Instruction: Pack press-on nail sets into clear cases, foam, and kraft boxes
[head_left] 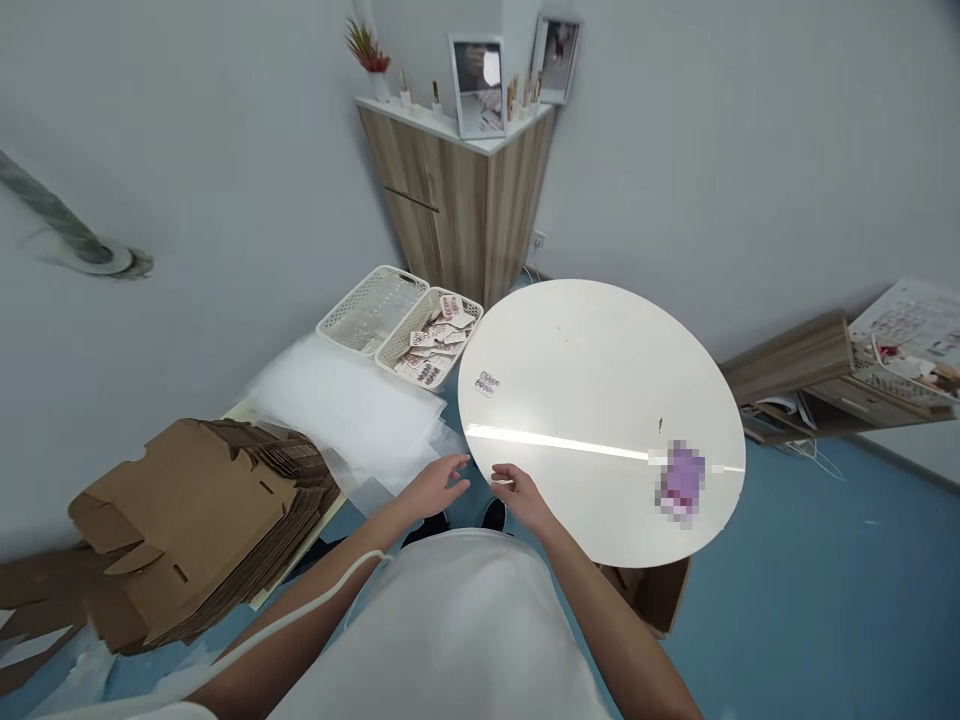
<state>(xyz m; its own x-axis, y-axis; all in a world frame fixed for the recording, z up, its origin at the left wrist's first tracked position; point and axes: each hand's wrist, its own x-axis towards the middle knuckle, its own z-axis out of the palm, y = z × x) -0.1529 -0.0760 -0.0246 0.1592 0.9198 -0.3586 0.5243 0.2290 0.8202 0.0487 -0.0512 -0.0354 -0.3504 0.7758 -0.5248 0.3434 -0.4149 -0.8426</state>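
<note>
My left hand (435, 487) hovers between the pile of clear plastic bags (345, 405) and the round white table (592, 370), fingers apart and holding nothing. Over the table's near left edge is my right hand (519, 492), its fingers loosely curved and apart, with nothing seen in it. A small card with rows of press-on nails (487, 383) lies on the table's left side, beyond both hands. More such cards (439, 340) fill a white basket (466, 340) by the table's far left edge.
A second white basket (375, 300) holds clear plastic pieces. Flattened cardboard boxes (202, 520) are stacked at left. A blurred purple item (682, 480) lies on the table's right. A wooden corner cabinet (450, 190) stands behind; an open cardboard box (664, 595) sits under the table.
</note>
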